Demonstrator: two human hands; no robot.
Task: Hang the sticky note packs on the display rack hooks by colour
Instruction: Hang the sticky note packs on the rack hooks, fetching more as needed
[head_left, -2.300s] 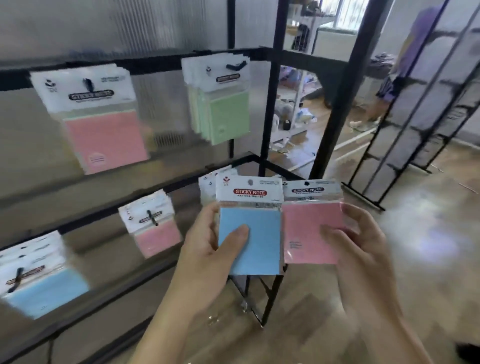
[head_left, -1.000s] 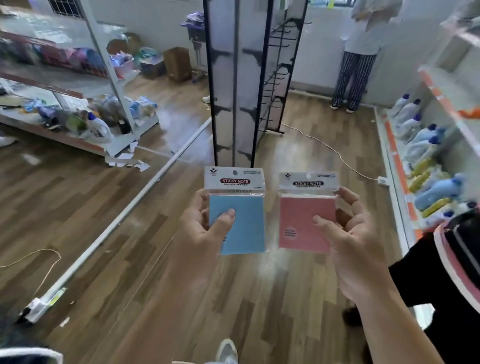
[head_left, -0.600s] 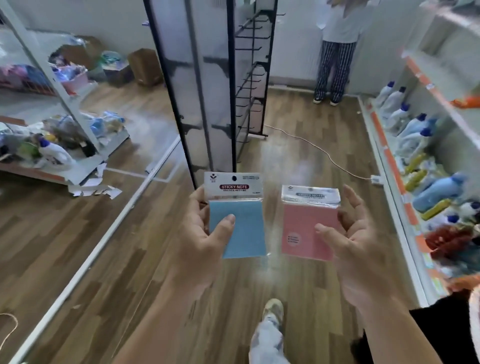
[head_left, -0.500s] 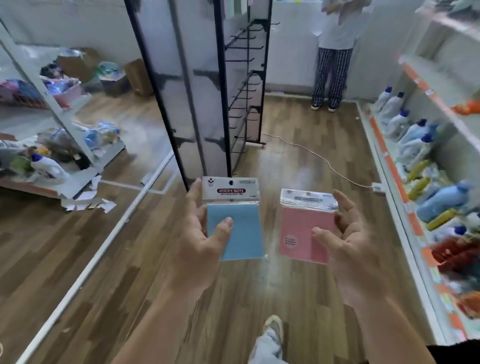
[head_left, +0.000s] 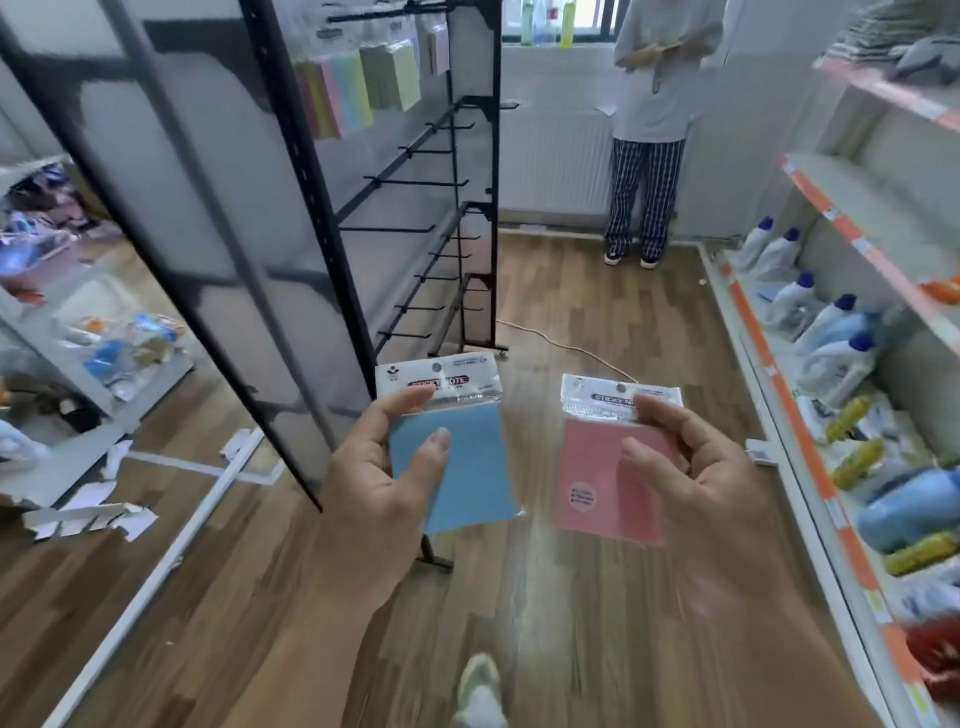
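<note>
Two packs in hand, neither hung yet.

Left hand (head_left: 379, 493) pinches the blue sticky note pack in its clear sleeve (head_left: 467, 467): thumb on the face, fingers behind and along the left edge. Right hand (head_left: 701, 478) pinches the pink sticky note pack (head_left: 592, 467) the same way, from its right edge. Both packs are upright, white header cards on top, punch holes clear of the fingers. Long axis vertical, faces toward us.

The key relation: the black metal display rack (head_left: 475, 208) stands at 11 to 12 o'clock from the hands, well apart. Its bare wire hooks (head_left: 405, 183) stick out toward 3 o'clock, so we judge a pack has to slide on from the right, hole first.

The left hand is nearer the rack, so blue likely goes first.

Pastel packs already hanging (head_left: 343, 96) sit on the top row at 11 o'clock. They're too blurred to sort by colour, so we can't tell which hook takes blue or pink.
</note>
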